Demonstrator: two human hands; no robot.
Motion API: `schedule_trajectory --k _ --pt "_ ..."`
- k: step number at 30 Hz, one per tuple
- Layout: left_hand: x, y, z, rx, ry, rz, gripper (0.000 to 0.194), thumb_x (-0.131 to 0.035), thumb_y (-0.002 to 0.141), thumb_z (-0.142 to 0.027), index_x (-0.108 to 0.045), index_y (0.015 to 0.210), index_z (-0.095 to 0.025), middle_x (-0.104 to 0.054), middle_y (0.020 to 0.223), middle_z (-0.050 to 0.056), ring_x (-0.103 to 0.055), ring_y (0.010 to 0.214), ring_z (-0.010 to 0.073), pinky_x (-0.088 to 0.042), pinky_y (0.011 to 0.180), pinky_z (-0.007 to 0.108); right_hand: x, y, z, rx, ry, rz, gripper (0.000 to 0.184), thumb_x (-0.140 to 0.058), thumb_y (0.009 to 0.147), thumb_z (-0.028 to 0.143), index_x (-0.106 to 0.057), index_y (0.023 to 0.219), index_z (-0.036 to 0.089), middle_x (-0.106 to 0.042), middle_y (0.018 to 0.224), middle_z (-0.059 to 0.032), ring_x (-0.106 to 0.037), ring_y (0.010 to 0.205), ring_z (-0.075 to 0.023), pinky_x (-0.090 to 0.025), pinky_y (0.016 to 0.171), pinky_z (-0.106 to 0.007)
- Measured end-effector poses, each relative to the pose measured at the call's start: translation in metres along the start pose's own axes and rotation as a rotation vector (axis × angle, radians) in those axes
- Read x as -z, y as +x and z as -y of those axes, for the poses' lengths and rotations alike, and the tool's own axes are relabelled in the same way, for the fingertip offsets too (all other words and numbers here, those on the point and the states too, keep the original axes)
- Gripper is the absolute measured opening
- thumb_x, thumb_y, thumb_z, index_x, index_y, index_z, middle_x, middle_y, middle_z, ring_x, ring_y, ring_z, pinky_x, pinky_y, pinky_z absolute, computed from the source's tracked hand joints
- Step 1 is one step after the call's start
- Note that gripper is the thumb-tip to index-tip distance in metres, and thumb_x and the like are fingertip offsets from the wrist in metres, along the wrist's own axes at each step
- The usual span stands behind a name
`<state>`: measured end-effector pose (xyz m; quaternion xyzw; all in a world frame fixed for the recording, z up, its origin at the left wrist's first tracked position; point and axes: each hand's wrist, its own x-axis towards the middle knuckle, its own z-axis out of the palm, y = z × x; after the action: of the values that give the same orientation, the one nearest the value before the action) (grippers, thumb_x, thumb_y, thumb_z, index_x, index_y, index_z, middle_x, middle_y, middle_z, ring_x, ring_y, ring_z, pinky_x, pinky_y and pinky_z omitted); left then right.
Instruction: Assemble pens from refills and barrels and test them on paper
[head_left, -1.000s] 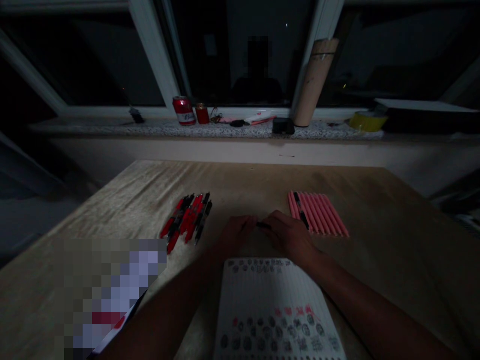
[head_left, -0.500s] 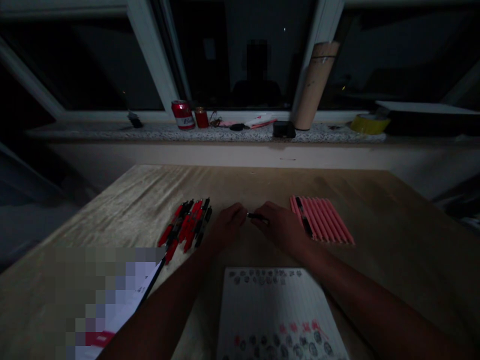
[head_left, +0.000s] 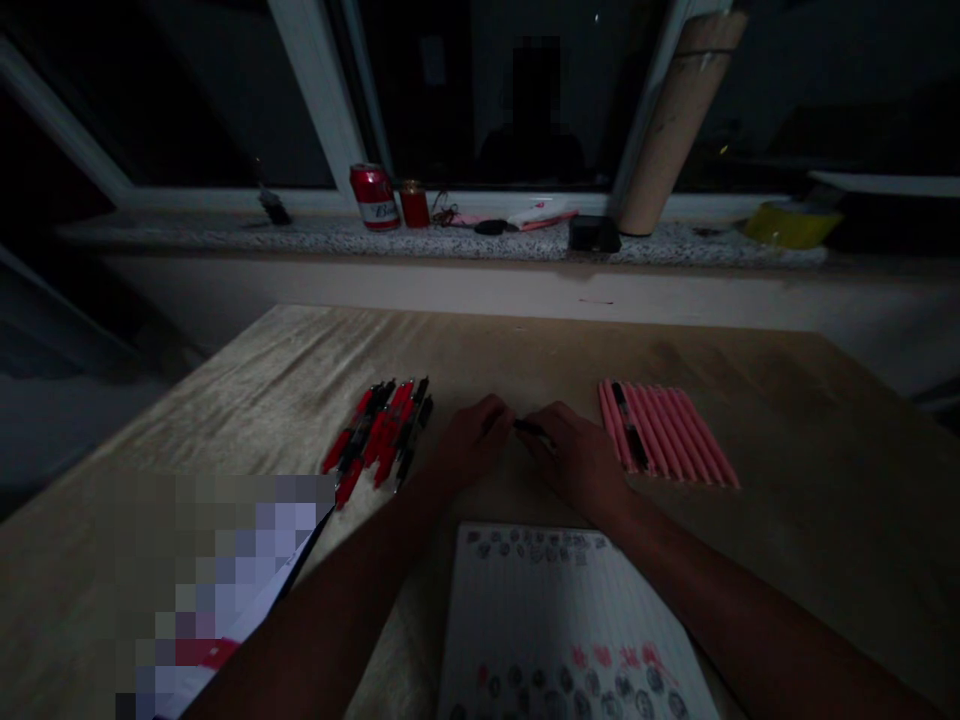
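Observation:
Between the fingers of my right hand (head_left: 581,455) is a black pen (head_left: 534,431), its end pointing left. My left hand (head_left: 476,440) is closed right at that end; whether its fingers grip the pen or some small part is too dark to make out. To the left of my left hand lies a loose group of red and black pens (head_left: 381,432). Beyond my right hand is a row of slim pink sticks (head_left: 679,435), side by side, with a black-and-clear pen (head_left: 630,425) lying among them near the left end.
A lined notebook (head_left: 540,610) with dark and red marks lies between my forearms. At lower left is a partly blurred bright item (head_left: 259,570). The windowsill (head_left: 300,238) carries a red can (head_left: 375,198), a red jar (head_left: 415,205), a black box (head_left: 594,234), a tall tube (head_left: 679,130) and yellow tape (head_left: 791,226).
The view has shifted slightly, so the sill sits higher. My left fingertips are now closer to the pen's end, and less of the pen shows. The pens and pink sticks lie as before.

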<state>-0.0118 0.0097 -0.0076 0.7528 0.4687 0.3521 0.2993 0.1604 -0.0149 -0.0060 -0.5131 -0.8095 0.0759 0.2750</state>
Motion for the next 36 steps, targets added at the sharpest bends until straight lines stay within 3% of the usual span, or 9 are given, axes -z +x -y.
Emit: schedule_trajectory --k 8,13,16,19,22,36 --pt "-0.0036 0.0031 -0.0009 0.006 0.115 0.021 0.039 -0.031 0.091 -0.038 -0.047 0.062 -0.017 -0.047 0.056 -0.002 -0.045 0.055 0.0118 -0.029 0.055 0.025 0.0004 -0.0055 -0.0013 0.047 -0.078 0.024 0.024 -0.042 0.092 0.031 -0.061 0.103 0.02 -0.061 0.093 -0.0085 -0.055 0.085 -0.021 -0.039 0.074 -0.032" --pt "-0.0016 0.0016 -0.0053 0.074 0.053 0.007 0.047 -0.03 0.092 -0.041 -0.044 0.054 -0.016 -0.043 0.049 -0.003 -0.043 0.05 0.0105 -0.03 0.053 0.025 -0.0011 -0.0061 -0.0024 0.078 -0.135 0.012 0.025 -0.04 0.093 0.03 -0.06 0.103 0.019 -0.061 0.094 -0.0092 -0.053 0.085 -0.0224 -0.037 0.076 -0.034" --pt "-0.0012 -0.0001 -0.003 0.054 -0.044 0.028 0.043 -0.032 0.091 -0.041 -0.05 0.062 -0.016 -0.048 0.054 -0.003 -0.046 0.053 0.01 -0.035 0.055 0.023 -0.0005 -0.0059 -0.0053 0.06 -0.177 0.016 0.026 -0.038 0.094 0.03 -0.059 0.105 0.019 -0.061 0.092 -0.0092 -0.053 0.082 -0.0224 -0.036 0.073 -0.034" --pt "-0.0027 -0.001 0.0011 0.002 -0.104 0.059 0.024 -0.047 0.086 -0.039 -0.055 0.085 -0.016 -0.057 0.068 -0.002 -0.051 0.06 0.0101 -0.039 0.057 0.021 0.0008 -0.0068 -0.0075 0.053 -0.216 0.023 0.026 -0.038 0.093 0.028 -0.059 0.107 0.018 -0.061 0.092 -0.0094 -0.052 0.083 -0.0228 -0.034 0.073 -0.034" --pt "-0.0038 -0.0007 0.0034 -0.035 -0.091 0.064 0.023 -0.054 0.082 -0.035 -0.056 0.097 -0.017 -0.061 0.081 0.0 -0.055 0.069 0.0111 -0.042 0.063 0.022 0.0019 -0.008 -0.0071 0.05 -0.269 0.014 0.026 -0.038 0.093 0.026 -0.059 0.107 0.018 -0.061 0.091 -0.0089 -0.051 0.083 -0.0225 -0.033 0.073 -0.034" --pt "-0.0014 -0.0011 0.0005 -0.074 0.01 0.092 0.025 -0.042 0.089 -0.037 -0.053 0.082 -0.016 -0.054 0.069 -0.003 -0.051 0.065 0.0107 -0.039 0.062 0.022 0.0009 -0.0095 -0.0095 0.09 -0.303 -0.036 0.025 -0.042 0.093 0.026 -0.061 0.107 0.019 -0.062 0.093 -0.0072 -0.05 0.084 -0.0214 -0.032 0.075 -0.032"
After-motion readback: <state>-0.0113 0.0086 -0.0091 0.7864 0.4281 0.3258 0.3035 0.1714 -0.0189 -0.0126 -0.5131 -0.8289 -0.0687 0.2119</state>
